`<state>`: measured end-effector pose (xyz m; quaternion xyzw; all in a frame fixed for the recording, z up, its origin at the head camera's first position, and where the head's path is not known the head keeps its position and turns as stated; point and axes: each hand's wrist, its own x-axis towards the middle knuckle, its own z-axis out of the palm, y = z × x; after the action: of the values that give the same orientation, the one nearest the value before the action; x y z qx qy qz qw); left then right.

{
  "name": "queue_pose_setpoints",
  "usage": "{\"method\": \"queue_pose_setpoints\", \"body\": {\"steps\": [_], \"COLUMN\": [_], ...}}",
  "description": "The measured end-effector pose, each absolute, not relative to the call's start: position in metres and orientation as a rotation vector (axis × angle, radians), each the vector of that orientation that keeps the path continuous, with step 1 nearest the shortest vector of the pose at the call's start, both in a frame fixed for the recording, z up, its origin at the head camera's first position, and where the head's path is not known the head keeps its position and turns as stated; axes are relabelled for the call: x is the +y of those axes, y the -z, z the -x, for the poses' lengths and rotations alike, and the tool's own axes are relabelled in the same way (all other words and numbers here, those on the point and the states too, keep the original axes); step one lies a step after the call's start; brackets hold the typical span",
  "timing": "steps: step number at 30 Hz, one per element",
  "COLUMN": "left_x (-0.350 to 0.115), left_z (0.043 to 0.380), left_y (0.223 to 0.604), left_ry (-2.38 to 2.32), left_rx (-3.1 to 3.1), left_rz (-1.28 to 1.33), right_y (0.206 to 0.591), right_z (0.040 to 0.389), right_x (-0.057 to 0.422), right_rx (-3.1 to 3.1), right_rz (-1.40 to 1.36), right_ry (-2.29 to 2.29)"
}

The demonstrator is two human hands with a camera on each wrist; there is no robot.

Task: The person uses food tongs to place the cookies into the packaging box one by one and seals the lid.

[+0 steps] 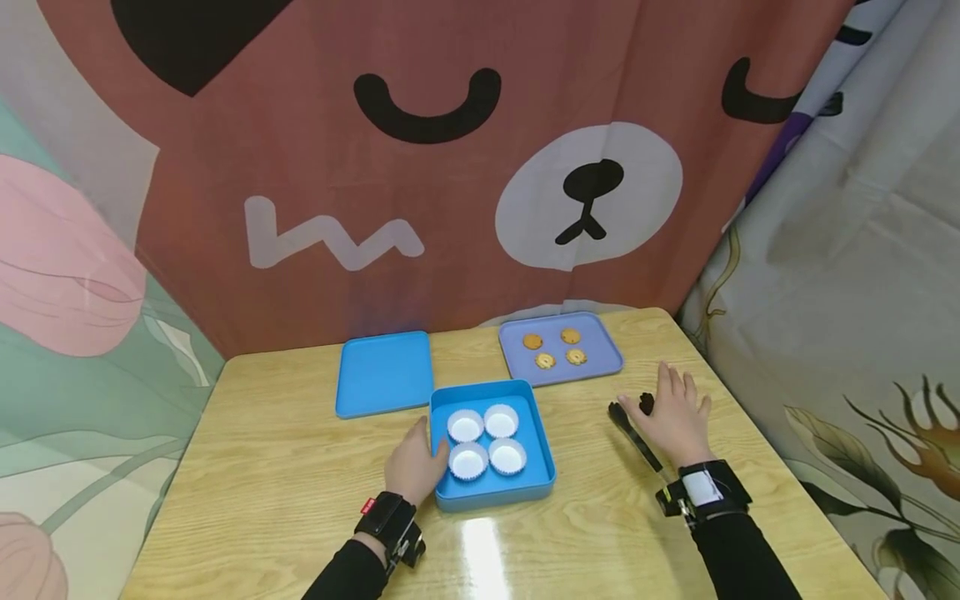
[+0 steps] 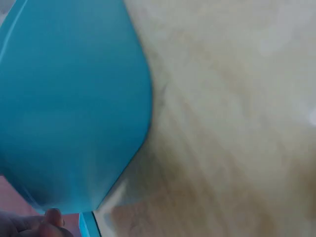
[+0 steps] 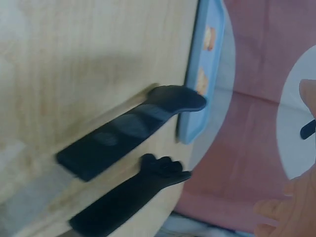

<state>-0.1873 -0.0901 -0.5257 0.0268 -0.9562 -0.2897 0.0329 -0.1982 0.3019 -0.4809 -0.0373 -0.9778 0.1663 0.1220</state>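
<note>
A square blue box (image 1: 491, 498) stands mid-table with several white paper baking cups (image 1: 507, 457) inside. At its left side is my left hand (image 1: 416, 467), thumb over the rim and fingers along the outer wall, gripping it. In the left wrist view the box's wall (image 2: 74, 98) fills the upper left, with some fingers at its far end. My right hand (image 1: 678, 421) is spread over a pair of tongs (image 1: 637, 437) and does not grip them. The tongs have black hand-shaped tips (image 3: 123, 131), pointing away toward the cookies in the right wrist view.
Behind the box to the right, a purple tray (image 1: 600, 367) bears several small cookies (image 1: 576, 357). A flat blue lid or tray (image 1: 384, 375) lies behind it to the left. A bear-printed curtain (image 1: 450, 292) hangs at the table's back edge, another cloth (image 1: 847, 292) on the right.
</note>
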Motion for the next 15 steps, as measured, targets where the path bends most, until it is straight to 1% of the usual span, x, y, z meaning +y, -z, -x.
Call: {"method": "queue_pose_setpoints", "body": {"steps": [15], "left_x": [-0.081], "left_z": [0.184], "left_y": [0.535], "left_ry": [0.972], "left_rx": [-2.912], "left_rz": [-0.198], "right_y": [0.52], "right_z": [0.184], "right_x": [0.315], "right_rx": [-2.906], "right_rz": [0.272], "right_ry": [-0.558]}}
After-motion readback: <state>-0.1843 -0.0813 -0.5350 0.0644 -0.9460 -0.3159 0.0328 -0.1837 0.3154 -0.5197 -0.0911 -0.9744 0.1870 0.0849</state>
